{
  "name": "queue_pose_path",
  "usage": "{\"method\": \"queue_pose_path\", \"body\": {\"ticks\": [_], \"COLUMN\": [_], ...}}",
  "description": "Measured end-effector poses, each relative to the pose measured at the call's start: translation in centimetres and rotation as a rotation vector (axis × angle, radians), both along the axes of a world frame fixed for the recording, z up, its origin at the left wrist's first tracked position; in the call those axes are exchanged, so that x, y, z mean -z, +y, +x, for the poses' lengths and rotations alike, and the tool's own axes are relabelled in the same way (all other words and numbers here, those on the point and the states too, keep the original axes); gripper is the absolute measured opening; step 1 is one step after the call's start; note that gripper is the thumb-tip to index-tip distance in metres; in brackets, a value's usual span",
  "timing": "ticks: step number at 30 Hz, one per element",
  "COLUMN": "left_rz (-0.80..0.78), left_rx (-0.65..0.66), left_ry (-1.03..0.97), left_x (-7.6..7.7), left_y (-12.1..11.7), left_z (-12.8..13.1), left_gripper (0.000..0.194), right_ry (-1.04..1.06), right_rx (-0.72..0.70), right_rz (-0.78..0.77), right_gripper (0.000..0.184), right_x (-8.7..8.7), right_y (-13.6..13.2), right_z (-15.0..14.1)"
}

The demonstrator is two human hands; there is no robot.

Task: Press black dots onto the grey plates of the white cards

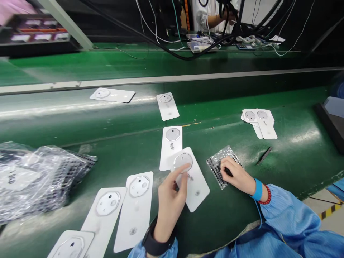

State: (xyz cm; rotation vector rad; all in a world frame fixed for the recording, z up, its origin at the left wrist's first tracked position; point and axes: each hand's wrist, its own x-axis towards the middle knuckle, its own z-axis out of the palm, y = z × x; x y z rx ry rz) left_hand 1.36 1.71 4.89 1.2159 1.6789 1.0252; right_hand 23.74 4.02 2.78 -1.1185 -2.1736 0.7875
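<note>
My left hand [172, 195] lies over the left edge of a white phone back cover [197, 186] with an octagonal camera area. Its index finger is stretched onto that camera area, with the thumb apart just below. The cover overlaps another white cover [168, 154] behind it. My right hand [236, 175] is closed, fingertips pinched over a clear sheet of small black dots [216, 168]. Whatever is between those fingertips is hidden. A black pen-like tool [264, 156] lies to the right of the sheet.
More white covers lie at the front left [134, 211], farther back [168, 106], and in an overlapping pile [264, 123] at right. Clear plastic bags [48, 182] lie at left. A dark tray [331, 122] stands at the right edge. Cables [193, 55] and another person's arm [215, 21] are beyond.
</note>
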Motion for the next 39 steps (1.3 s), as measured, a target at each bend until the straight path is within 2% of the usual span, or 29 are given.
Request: {"method": "queue_pose_path", "body": {"ticks": [2, 4, 5, 9, 13, 22, 28, 39], "left_rz": [0.042, 0.015, -0.018, -0.046, 0.066, 0.163, 0.139, 0.055], "left_rx": [-0.055, -0.014, 0.032, 0.167, 0.141, 0.135, 0.058, -0.049], "left_ry": [-0.076, -0.204, -0.252, -0.273, -0.199, -0.129, -0.111, -0.225], "left_x": [-0.7, -1.2, -1.3, -1.7, -2.1, -1.9, -1.6, -2.5], "left_y": [-0.4, -0.7, -0.9, -1.4, -1.8, -2.4, -2.6, -2.0], "left_z": [-0.1, 0.6, 1.2, 3.0, 3.2, 3.2, 3.3, 4.1], "left_gripper": [0.057, 0.075, 0.072, 0.026, 0.014, 0.012, 0.012, 0.015], "right_ry": [0.018, 0.025, 0.021, -0.061, -0.098, 0.059, 0.192, 0.195], "right_rx": [0.031, 0.041, 0.035, 0.011, 0.046, 0.065, 0.221, 0.294], "right_rz": [0.005, 0.044, 0.076, 0.229, 0.292, 0.211, 0.224, 0.286], "right_gripper": [0.014, 0.012, 0.010, 0.007, 0.008, 0.007, 0.007, 0.008], "right_x": [-1.1, -2.6, -3.3, -5.0, -5.0, -5.0, -4.5, -4.3], "right_y": [0.1, 0.0, 0.0, -0.2, -0.5, -0.9, -1.5, -2.0], "right_z": [0.0, -0.5, -0.9, -2.8, -3.5, -3.4, -4.0, -4.6]}}
